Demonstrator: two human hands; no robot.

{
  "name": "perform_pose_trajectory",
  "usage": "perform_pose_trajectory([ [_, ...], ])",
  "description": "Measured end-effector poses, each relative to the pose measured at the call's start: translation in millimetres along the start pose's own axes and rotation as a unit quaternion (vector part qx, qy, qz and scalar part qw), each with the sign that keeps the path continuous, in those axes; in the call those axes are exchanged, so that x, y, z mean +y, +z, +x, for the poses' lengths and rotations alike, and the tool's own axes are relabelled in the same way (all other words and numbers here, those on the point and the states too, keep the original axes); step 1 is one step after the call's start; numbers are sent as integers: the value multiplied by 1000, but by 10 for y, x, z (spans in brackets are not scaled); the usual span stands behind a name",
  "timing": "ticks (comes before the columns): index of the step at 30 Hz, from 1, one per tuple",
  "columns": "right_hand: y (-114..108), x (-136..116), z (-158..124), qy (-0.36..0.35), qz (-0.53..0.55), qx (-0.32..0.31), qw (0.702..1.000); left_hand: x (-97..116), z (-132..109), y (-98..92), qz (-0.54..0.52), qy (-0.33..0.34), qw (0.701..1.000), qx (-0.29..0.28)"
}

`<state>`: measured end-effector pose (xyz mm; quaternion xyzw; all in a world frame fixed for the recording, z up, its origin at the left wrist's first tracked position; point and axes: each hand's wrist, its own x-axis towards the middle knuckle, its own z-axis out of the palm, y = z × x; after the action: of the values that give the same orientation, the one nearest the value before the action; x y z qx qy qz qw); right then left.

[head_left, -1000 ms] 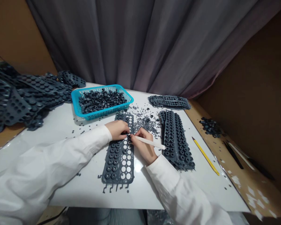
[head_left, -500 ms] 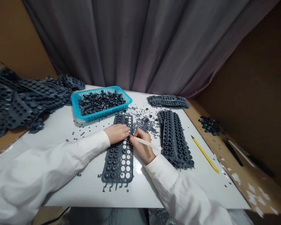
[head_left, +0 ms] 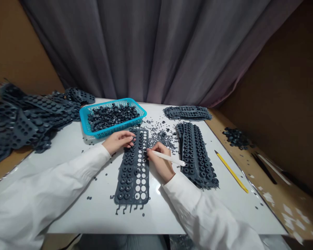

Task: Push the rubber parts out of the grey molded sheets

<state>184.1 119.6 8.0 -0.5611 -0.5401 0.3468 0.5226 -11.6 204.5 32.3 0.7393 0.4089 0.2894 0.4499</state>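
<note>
A dark grey rubber sheet [head_left: 133, 187] lies lengthwise on the white table, with raised ring-shaped plugs down its left columns and many open holes on its right. Over its upper left edge is my left hand [head_left: 119, 141], thumb and fingers pinched together; a small dark piece [head_left: 133, 138] shows at the fingertips, its shape hard to make out. My right hand [head_left: 161, 161] grips a white pen-like tool [head_left: 170, 158], whose tip points at the sheet's right edge. One loose dark plug [head_left: 137, 171] sits over the hole columns below the hands.
A blue basket [head_left: 86, 127] full of dark plugs stands behind. Sheets are stacked on the right [head_left: 198, 156] and at the back [head_left: 187, 112], with a heap [head_left: 39, 114] at left. Small dark discs [head_left: 163, 138] are scattered nearby. A yellow pencil-like tool [head_left: 232, 172] lies right.
My left hand has moved left and away from the sheet's hole columns, uncovering more of them. A loose plug now shows on the sheet. My right hand stays close to the same spot.
</note>
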Motion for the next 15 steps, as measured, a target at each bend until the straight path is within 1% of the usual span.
perform_pose_trajectory([
  [2, 15, 7, 42, 10, 6, 17, 1000, -11, 42, 8, 3, -5, 1000, -8],
  [4, 44, 21, 87, 16, 4, 17, 1000, -6, 115, 30, 29, 4, 999, -14],
  [8, 88, 50, 137, 4, -17, 17, 1000, 63, 238, 110, 121, 40, 991, -37],
  [11, 88, 51, 136, 0, -29, 19, 999, 144, 270, 175, 207, 98, 970, -86],
  [15, 80, 25, 127, -8, -44, 21, 999, 192, 321, 236, 294, 159, 929, -161],
])
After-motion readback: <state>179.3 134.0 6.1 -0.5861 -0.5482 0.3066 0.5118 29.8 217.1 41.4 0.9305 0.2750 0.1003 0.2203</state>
